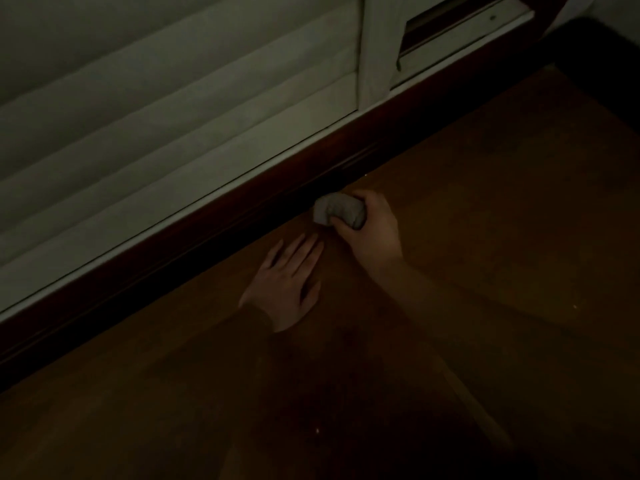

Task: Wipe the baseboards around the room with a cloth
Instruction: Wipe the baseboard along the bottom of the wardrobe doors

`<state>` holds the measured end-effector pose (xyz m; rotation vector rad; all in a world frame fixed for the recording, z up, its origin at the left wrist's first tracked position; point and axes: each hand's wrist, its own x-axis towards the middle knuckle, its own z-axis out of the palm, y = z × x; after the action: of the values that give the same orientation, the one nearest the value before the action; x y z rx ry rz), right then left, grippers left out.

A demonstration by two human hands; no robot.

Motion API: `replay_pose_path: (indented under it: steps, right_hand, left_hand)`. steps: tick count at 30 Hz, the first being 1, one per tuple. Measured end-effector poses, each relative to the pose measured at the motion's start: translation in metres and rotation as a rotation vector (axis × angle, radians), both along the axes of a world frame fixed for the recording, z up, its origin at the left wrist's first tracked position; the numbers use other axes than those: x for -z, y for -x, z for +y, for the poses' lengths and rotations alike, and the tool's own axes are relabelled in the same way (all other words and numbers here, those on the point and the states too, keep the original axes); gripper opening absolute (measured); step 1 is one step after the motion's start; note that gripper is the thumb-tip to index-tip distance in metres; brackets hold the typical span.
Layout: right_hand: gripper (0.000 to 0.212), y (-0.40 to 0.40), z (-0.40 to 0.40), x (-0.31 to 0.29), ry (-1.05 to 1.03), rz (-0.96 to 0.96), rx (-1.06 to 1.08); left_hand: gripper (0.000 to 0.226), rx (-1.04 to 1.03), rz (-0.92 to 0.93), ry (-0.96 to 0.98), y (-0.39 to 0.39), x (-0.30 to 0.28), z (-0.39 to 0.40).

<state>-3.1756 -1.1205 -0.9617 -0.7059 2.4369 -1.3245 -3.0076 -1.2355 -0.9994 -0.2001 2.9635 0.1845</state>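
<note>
Head view, dim light: right hand (369,233) is closed around a bunched grey cloth (339,211), pressing it to the dark baseboard (194,244) at floor level. Left hand (287,285) lies flat, fingers spread, empty, on the wood floor (485,237) just beside it.

Grey cloth (339,211), dark reddish-brown baseboard (214,233) — perhaps wood, brown floor (485,202), off-white shutter (173,81)

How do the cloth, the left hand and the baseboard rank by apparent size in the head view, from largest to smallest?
1. baseboard: a long dark strip crossing most of the picture.
2. left hand: flat on the floor, fingers spread.
3. cloth: bunched in the right hand, partly covered, so its full size is unsure.
</note>
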Motion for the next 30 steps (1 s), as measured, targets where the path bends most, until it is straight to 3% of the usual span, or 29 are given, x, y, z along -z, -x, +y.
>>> replay_pose_path:
  steps: [6, 12, 17, 25, 30]
  right_hand:
    - [0.045, 0.041, -0.01, 0.013, -0.11, 0.084, -0.2]
    - [0.051, 0.126, 0.026, 0.005, -0.259, 0.112, -0.014]
    - [0.052, 0.167, 0.039, -0.001, -0.342, 0.183, -0.041]
    - [0.054, 0.162, 0.047, -0.008, -0.306, 0.124, 0.299]
    - [0.051, 0.094, 0.025, -0.019, -0.11, 0.109, 0.117]
  left_hand:
    - [0.068, 0.003, -0.028, -0.028, 0.001, -0.002, -0.004]
    - [0.069, 0.015, -0.047, -0.037, 0.001, -0.004, -0.004]
    - [0.069, 0.006, -0.051, -0.045, 0.002, -0.005, -0.004]
    - [0.068, 0.013, -0.03, -0.023, 0.001, -0.007, -0.004]
    - [0.067, 0.004, -0.02, -0.045, 0.001, -0.006, -0.002]
